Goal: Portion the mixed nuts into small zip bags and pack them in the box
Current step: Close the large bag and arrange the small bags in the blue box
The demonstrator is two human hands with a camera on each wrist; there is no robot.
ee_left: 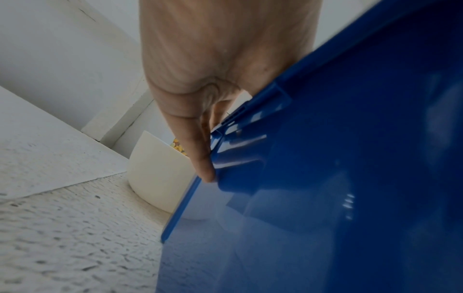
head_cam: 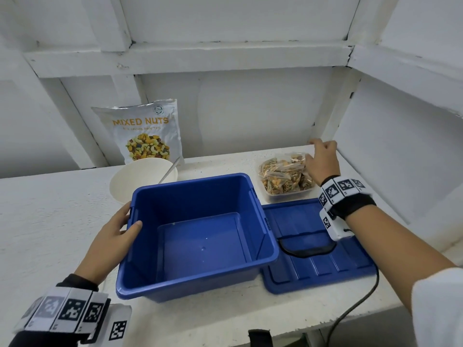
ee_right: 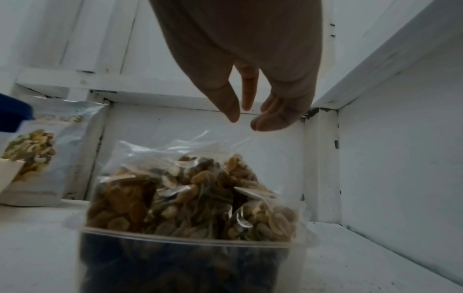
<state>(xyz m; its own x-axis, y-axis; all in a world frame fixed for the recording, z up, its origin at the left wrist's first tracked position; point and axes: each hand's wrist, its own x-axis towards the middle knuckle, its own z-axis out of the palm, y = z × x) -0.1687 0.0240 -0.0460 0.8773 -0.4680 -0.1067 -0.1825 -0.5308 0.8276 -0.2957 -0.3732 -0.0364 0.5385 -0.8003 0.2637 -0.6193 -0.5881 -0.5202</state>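
Head view shows an empty blue box (head_cam: 198,236) at the centre of the frame on the white tabletop (head_cam: 50,221), with its lid (head_cam: 318,246) lying flat just to its right. The left hand (head_cam: 112,236) grips the box's left rim, thumb over the edge and fingers against the outer wall, as the left wrist view confirms. At the upper right, a clear tub (head_cam: 288,194) holds several filled zip bags (head_cam: 283,171) of nuts, and the right hand (head_cam: 323,161) hovers over them with fingers loosely spread, holding nothing; in the right wrist view the fingertips (ee_right: 234,117) hang just above the top bag's flap (ee_right: 200,142). A white bowl (head_cam: 142,176) with a utensil (head_cam: 169,171) and the mixed nuts pouch (head_cam: 145,131) stand at the upper left, behind the box. The bags look light, soft and slippery, their contents likely to shift, so pinching the empty film near the zip seal, or cupping a whole bag from the sides, seems the safest hold. Squeezing the middle could crush nuts or pop the seal.
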